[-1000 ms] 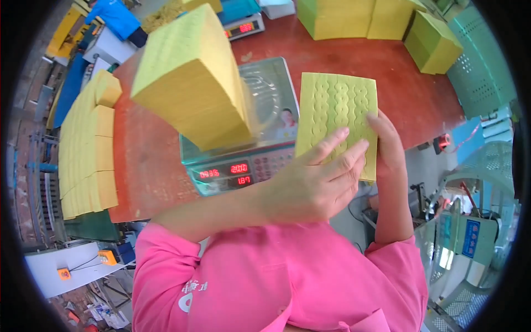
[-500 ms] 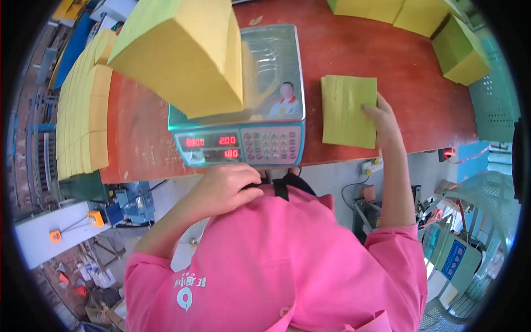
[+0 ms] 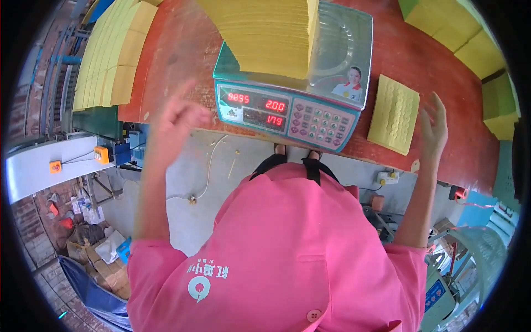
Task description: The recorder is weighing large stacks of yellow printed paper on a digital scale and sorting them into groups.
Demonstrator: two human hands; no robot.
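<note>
A tall block of yellow paper sheets (image 3: 271,39) stands on the left part of the plate of a teal digital scale (image 3: 287,113), with its top beyond the upper rim of the view. To the right of the scale, a thin stack of yellow paper sheets (image 3: 394,115) lies on the red table, stamped with rows of round marks. My right hand (image 3: 435,126) is raised just right of that thin stack, fingers apart and holding nothing. Left of the scale, near the table's front edge, my left hand (image 3: 180,122) is blurred by motion; its fingers look spread and nothing shows in them.
Rows of yellow paper blocks (image 3: 113,52) line the table's left end, and more blocks (image 3: 442,22) stand at the far right. The red table (image 3: 171,50) ends in front of me. A mesh chair (image 3: 481,254) stands at the lower right; boxes (image 3: 108,260) lie on the floor lower left.
My right hand has let go of the thin stack, which now shows its stamped marks. My left hand has moved up and left from my waist. The view has shifted; the scale's lit digits differ.
</note>
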